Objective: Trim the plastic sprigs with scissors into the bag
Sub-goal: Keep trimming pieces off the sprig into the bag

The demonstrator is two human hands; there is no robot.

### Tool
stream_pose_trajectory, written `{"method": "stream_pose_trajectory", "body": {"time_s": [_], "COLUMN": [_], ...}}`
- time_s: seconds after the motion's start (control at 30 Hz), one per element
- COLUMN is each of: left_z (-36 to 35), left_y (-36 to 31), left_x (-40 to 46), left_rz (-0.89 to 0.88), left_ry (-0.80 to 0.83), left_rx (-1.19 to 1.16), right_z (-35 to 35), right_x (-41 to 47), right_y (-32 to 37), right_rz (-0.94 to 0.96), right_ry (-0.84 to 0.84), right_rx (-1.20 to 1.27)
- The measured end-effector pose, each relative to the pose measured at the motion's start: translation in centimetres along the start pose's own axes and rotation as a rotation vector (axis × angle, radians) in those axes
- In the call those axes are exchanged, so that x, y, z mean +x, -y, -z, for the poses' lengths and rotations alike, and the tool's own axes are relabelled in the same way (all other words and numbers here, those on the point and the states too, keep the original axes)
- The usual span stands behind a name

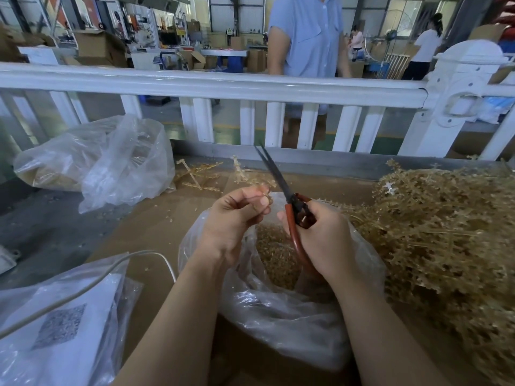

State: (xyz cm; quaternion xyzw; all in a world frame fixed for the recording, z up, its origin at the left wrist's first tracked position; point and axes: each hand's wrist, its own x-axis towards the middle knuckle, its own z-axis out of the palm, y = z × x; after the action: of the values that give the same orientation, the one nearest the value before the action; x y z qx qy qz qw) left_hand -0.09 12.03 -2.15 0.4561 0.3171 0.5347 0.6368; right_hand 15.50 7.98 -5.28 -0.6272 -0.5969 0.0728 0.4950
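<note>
1. the brown tabletop [156,227] carries everything and runs up to a white railing [211,84] at its far edge.
2. a big heap of tan plastic sprigs [446,232] fills the right side of the tabletop, just beside the open bag.
3. a clear plastic bag [278,316] sits in the middle, directly below both hands, its mouth open and a layer of small tan trimmings [274,254] lying inside.
4. a second clear bag [111,165], crumpled, lies at the far left near the railing; a few loose sprig frames [200,174] lie between it and the hands.
5. a third bag with white printed sheets [58,324] lies at the near left, with a white cable [83,288] crossing over it.
6. the right hand [326,238] has its grip wrapped round the red handles of the scissors [289,207]; the dark blades point up and away, almost together.
7. the left hand [234,215] holds a closed grip, thumb and fingers pinching a small sprig piece [266,192] just left of the blades, above the bag's mouth.
8. beyond the railing a person in a light blue shirt [306,34] stands on the workshop floor.
</note>
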Motion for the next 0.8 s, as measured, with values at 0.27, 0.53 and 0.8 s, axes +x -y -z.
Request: {"method": "stream_pose_trajectory", "body": {"time_s": [0.27, 0.53, 0.8], "left_z": [-0.67, -0.91, -0.67], "left_y": [0.53, 0.83, 0.52], "left_x": [-0.26, -0.27, -0.12], "left_rz": [0.077, 0.076, 0.061], "left_ry": [0.040, 0.063, 0.015], "left_rx": [0.119, 0.089, 0.066], "right_z": [-0.07, -0.26, -0.21], "right_x": [0.49, 0.76, 0.63], "right_y": [0.22, 0.22, 0.08], "right_rz": [-0.084, -0.071, -0.056], "right_ry": [0.010, 0.043, 0.063], "right_rx": [0.307, 0.347, 0.290]}}
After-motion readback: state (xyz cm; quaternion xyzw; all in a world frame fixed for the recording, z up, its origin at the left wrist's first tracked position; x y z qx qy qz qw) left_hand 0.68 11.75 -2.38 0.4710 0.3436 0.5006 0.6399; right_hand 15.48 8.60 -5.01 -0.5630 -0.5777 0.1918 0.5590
